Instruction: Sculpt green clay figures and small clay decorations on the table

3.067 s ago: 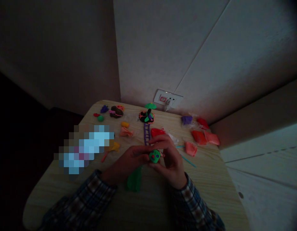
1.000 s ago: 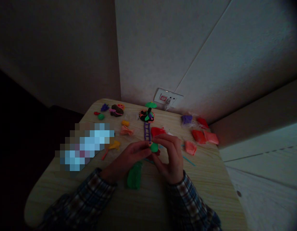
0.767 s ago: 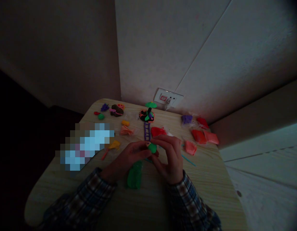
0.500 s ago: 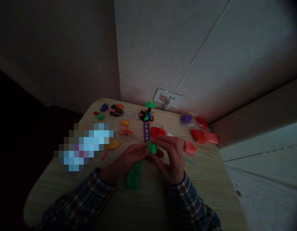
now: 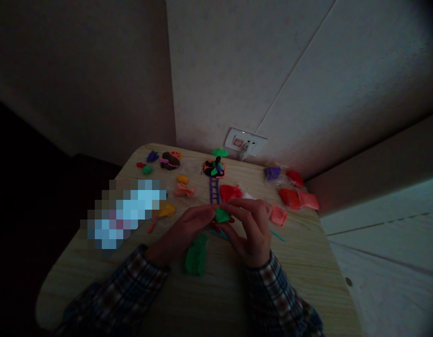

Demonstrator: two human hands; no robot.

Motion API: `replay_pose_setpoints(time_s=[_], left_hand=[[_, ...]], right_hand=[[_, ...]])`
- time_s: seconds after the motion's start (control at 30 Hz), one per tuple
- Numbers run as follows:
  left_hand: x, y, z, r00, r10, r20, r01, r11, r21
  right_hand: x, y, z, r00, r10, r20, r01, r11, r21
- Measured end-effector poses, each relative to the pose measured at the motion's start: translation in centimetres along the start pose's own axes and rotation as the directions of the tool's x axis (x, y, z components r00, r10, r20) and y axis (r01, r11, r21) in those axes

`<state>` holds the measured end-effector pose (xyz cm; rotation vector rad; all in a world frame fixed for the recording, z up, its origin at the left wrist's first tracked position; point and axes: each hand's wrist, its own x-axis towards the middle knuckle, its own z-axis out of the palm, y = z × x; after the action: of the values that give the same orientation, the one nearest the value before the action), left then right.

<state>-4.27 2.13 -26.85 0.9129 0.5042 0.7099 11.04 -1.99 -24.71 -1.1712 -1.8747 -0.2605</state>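
Observation:
A small lump of green modelling clay (image 5: 222, 215) is held between my two hands above the table. My left hand (image 5: 183, 229) grips its left side with the fingers together. From the right, my right hand (image 5: 252, 229) pinches it between thumb and fingers. A bit of red shows beneath the clay, mostly hidden by the fingers. Just below my hands lies a flat green packet (image 5: 196, 256). Beyond them a purple clay ladder (image 5: 214, 191) leads up to a black and orange clay model (image 5: 213, 169) with a green top. Red clay (image 5: 231, 192) lies beside the ladder.
Clay packets in purple (image 5: 272, 173), orange (image 5: 290, 199) and pink (image 5: 278, 215) lie at the right. At the far left are a brown clay piece (image 5: 170, 161) and small clay shapes. A blurred-out object (image 5: 127, 215) covers the left side. A wall socket (image 5: 245, 142) is behind the table.
The green clay has gone from a rounded shape to a flatter, more angular look between my fingers. Less of the red bit shows beside my right hand. Both hands stay nearly in place.

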Motion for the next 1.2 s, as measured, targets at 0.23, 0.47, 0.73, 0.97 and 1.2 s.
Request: replay_pose_setpoints(time_s=[0.23, 0.47, 0.73, 0.97, 1.2], left_hand=[[-0.2, 0.4, 0.1, 0.999, 0.008, 0.041, -0.008, 1.000, 0.003], [-0.4, 1.5, 0.6, 0.995, -0.032, 0.091, 0.038, 0.997, -0.060], [-0.3, 1.4, 0.8, 0.995, -0.037, 0.093, 0.052, 0.985, -0.167], [-0.2, 1.0, 0.5, 0.985, -0.117, 0.124, 0.149, 0.945, -0.292], [-0.2, 0.6, 0.5, 0.986, -0.089, 0.140, 0.126, 0.950, -0.287]], right_hand=[[-0.1, -0.1, 0.0, 0.998, 0.020, 0.053, -0.024, 0.997, 0.067], [-0.1, -0.2, 0.0, 0.992, 0.071, 0.105, -0.087, 0.984, 0.157], [-0.1, -0.1, -0.1, 0.991, 0.065, 0.117, -0.089, 0.974, 0.209], [-0.1, -0.1, -0.1, 0.981, 0.090, 0.174, -0.138, 0.947, 0.291], [0.2, -0.2, -0.2, 0.982, 0.098, 0.162, -0.148, 0.932, 0.331]])
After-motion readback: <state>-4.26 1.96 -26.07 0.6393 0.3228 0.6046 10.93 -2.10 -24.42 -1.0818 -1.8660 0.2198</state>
